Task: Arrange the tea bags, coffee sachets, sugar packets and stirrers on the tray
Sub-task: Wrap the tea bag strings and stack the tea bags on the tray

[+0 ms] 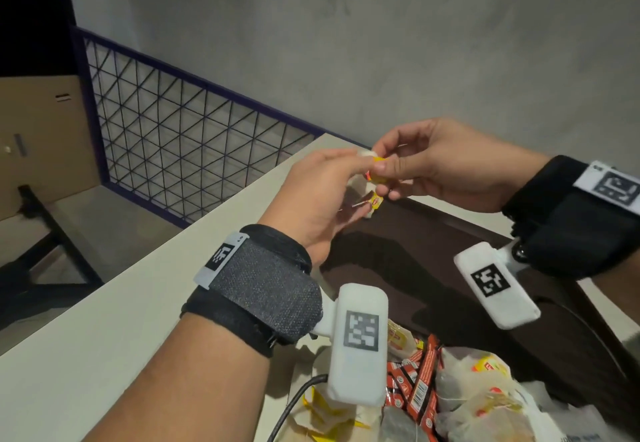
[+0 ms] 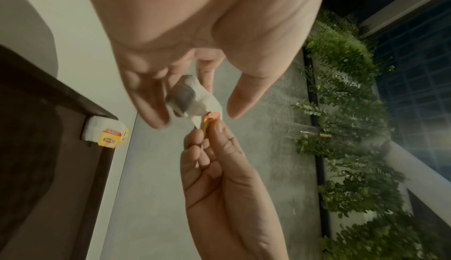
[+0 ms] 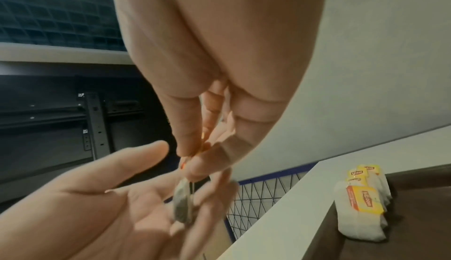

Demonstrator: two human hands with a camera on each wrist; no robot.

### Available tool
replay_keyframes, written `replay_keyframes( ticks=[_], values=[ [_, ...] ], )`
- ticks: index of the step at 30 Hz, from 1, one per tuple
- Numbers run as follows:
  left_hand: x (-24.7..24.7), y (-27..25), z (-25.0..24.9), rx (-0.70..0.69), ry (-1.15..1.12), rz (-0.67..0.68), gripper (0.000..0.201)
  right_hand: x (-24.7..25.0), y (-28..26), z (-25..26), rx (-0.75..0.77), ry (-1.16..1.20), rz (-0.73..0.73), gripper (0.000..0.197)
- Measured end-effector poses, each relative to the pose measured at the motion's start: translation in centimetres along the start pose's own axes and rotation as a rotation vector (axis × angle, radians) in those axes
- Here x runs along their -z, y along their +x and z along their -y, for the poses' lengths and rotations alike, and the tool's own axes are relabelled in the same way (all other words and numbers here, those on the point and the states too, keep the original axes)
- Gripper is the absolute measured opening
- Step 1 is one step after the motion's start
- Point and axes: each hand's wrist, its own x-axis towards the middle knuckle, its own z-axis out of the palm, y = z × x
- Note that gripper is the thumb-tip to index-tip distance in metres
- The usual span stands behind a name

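- Tea bag (image 2: 190, 98), white with dark contents, is held up between both hands, above the far end of the dark tray (image 1: 398, 261).
- Left hand (image 1: 311, 195) cups the bag, its fingers (image 2: 149, 100) curled round it and the thumb apart.
- Right hand (image 1: 436, 164) pinches the bag's yellow tag (image 2: 205, 127) between thumb and forefinger, just off the left fingertips.
- Stacked tea bags (image 3: 361, 204) lie in the tray corner, below the right hand.
- Red coffee sachets (image 1: 420, 375) and loose tea bags (image 1: 478, 393) are piled near the left wrist.
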Motion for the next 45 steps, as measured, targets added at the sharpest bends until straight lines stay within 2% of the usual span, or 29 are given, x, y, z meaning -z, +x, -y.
replay_keyframes(
  ticks=[3, 5, 13, 18, 26, 34, 40, 45],
  values=[
    [-0.1, 0.2, 0.3, -0.047, -0.059, -0.033, 0.035, -0.1, -0.9, 0.2, 0.026, 0.010, -0.092, 0.022],
    [-0.1, 0.2, 0.4, -0.098, -0.040, -0.042, 0.039, -0.1, -1.5, 0.3, 0.041, -0.009, -0.163, 0.027],
    [-0.3, 0.2, 0.8, -0.201, -0.011, -0.015, 0.026, -0.3, -3.0, 0.5, 0.116, -0.033, -0.288, 0.017],
    [-0.2, 0.5, 1.3, -0.240, 0.006, -0.030, 0.016, -0.4, -3.5, 0.5, 0.150, -0.040, -0.303, 0.022],
    [-0.4, 0.3, 1.4, -0.277, 0.006, 0.011, 0.022, -0.5, -3.8, 0.1, 0.206, -0.047, -0.358, 0.037],
    [-0.4, 0.2, 1.3, -0.254, 0.037, 0.018, 0.007, -0.5, -3.9, -0.1, 0.245, -0.065, -0.391, 0.016],
    [-0.8, -0.1, 1.4, -0.252, 0.022, 0.070, 0.007, -0.2, -3.9, -0.3, 0.238, -0.045, -0.403, 0.015],
    [-0.7, -0.3, 1.5, -0.239, 0.035, 0.054, 0.011, -0.6, -3.7, -0.3, 0.204, -0.039, -0.406, 0.015]
  ],
)
